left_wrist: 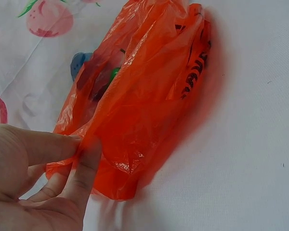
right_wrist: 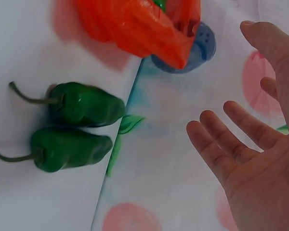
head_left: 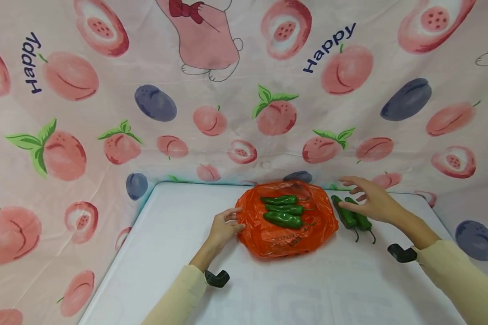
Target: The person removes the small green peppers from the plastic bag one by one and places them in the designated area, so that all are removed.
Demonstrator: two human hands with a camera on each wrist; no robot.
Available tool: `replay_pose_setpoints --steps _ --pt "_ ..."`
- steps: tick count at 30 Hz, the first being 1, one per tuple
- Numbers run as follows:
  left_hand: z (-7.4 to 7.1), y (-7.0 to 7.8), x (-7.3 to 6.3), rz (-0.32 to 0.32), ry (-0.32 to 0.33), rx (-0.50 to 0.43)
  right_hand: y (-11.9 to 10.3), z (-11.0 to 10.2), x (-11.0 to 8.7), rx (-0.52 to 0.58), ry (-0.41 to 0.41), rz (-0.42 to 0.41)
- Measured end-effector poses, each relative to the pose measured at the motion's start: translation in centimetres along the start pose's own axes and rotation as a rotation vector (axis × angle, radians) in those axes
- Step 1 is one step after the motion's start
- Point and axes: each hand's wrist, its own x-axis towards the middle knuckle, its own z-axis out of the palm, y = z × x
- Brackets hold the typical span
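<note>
An orange-red plastic bag lies spread on the table with its mouth open. Three green peppers show in it, side by side, stems to the right. My left hand pinches the bag's left edge between thumb and fingers, as the left wrist view confirms. Right of the bag, two more green peppers lie close together on the table. Over them is my right hand, its fingers spread and slightly bent, holding nothing. In the right wrist view a gap separates the fingers from both peppers.
The white table ends at a back edge just behind the bag. A hanging cloth printed with peaches rises behind the table and along its sides. Dark wrist cameras sit at both sleeve cuffs.
</note>
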Motion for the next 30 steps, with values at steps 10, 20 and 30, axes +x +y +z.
replay_pose_setpoints --steps 10,20,30 --pt "0.0 0.0 -0.1 -0.002 0.003 0.014 -1.5 0.6 1.3 0.012 -0.016 -0.036" --pt "0.1 0.2 -0.2 0.005 -0.004 0.005 -2.3 1.4 2.5 0.016 -0.019 -0.081" --pt "0.0 0.0 0.0 0.006 -0.004 0.009 -3.6 2.1 3.6 0.058 -0.056 -0.094"
